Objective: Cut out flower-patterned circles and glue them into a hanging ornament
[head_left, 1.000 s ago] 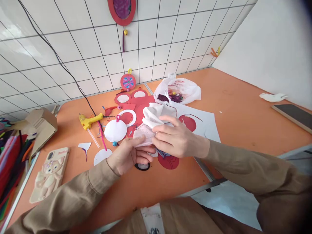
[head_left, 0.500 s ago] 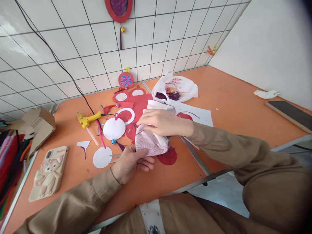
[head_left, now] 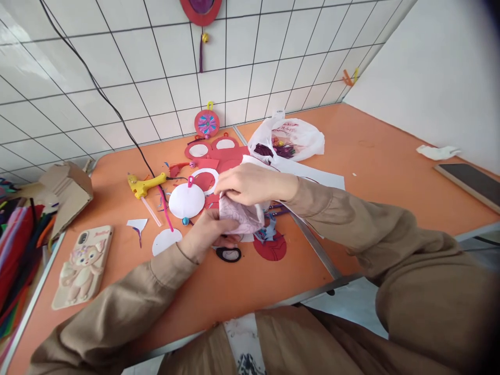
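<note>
Between my hands is a pale pink-and-white cloth (head_left: 242,216) with a thin line pattern, bunched and folded above the table. My left hand (head_left: 211,229) pinches its lower left side, thumb on top. From above, my right hand (head_left: 253,185) grips the upper part, its fingers bent over the fabric. Black scissors handles (head_left: 229,254) show just below my left hand; the blades are hidden. To the left lie a white disc (head_left: 186,200) with a pink loop and a blue bell (head_left: 185,221), and a second white disc (head_left: 166,242), partly behind my left wrist. A dark red disc (head_left: 272,248) is right of the scissors.
A yellow glue gun (head_left: 146,185) with its cord lies at left, a phone in a bear-shaped case (head_left: 83,266) nearer me. Behind are red paper pieces (head_left: 230,153) and a white plastic bag (head_left: 308,139). A dark flat device (head_left: 471,182) rests far right.
Both hands have drawn the cloth up and away from me, and it is more bunched. The scissors handles have come into sight under my left hand. The view has shifted slightly.
</note>
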### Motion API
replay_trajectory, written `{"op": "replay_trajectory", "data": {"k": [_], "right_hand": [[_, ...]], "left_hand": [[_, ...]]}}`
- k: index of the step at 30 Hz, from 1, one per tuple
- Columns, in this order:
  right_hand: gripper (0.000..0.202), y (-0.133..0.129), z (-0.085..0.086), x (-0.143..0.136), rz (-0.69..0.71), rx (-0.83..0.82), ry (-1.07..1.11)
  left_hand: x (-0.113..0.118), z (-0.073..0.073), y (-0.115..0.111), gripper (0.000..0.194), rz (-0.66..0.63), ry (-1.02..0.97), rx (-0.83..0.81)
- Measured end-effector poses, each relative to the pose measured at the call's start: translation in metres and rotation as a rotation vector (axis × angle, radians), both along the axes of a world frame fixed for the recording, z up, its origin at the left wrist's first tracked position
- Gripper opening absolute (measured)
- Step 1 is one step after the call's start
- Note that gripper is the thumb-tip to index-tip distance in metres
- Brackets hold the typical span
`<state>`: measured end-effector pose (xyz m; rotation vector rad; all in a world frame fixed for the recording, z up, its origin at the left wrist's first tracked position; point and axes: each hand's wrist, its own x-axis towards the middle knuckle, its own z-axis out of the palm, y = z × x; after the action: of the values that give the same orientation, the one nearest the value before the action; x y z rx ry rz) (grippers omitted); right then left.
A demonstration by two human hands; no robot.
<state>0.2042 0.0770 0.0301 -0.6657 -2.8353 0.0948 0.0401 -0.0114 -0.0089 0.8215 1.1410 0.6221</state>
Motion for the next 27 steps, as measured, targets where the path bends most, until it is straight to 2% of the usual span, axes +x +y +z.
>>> {"op": "replay_trajectory", "data": {"k": [4, 5, 6, 7, 9, 12, 17, 23, 27], "right_hand": [[0.034, -0.024, 0.005, 0.006, -0.083, 0.284, 0.32], [0.032, -0.036, 0.003, 0.007, -0.068, 0.317, 0.415], [0.03, -0.05, -0.002, 0.007, -0.032, 0.276, 0.448], [0.028, -0.064, -0.008, 0.006, 0.037, 0.191, 0.419], [0.025, -0.09, -0.022, 0.003, 0.1, 0.058, 0.19], [0.023, -0.112, -0.041, -0.008, 0.045, 0.011, -0.109], [0.027, -0.115, -0.045, -0.023, -0.027, -0.038, -0.255], [0.031, -0.115, -0.046, -0.031, -0.108, 0.025, -0.284], [0.031, -0.114, -0.044, -0.032, -0.126, 0.004, -0.317]], "left_hand": [[-0.006, 0.006, 0.018, 0.013, 0.073, -0.061, 0.104], [-0.007, 0.007, 0.021, 0.01, 0.101, -0.073, 0.116], [-0.008, 0.007, 0.022, 0.007, 0.12, -0.083, 0.121], [-0.009, 0.007, 0.023, 0.005, 0.133, -0.088, 0.122], [-0.009, 0.006, 0.023, 0.005, 0.125, -0.091, 0.108], [-0.01, 0.003, 0.023, 0.01, 0.113, -0.07, 0.055], [-0.012, 0.003, 0.025, 0.02, 0.136, -0.056, -0.023], [-0.015, 0.001, 0.03, 0.012, 0.2, -0.069, -0.01], [-0.013, -0.001, 0.032, 0.01, 0.234, -0.072, -0.005]]}}
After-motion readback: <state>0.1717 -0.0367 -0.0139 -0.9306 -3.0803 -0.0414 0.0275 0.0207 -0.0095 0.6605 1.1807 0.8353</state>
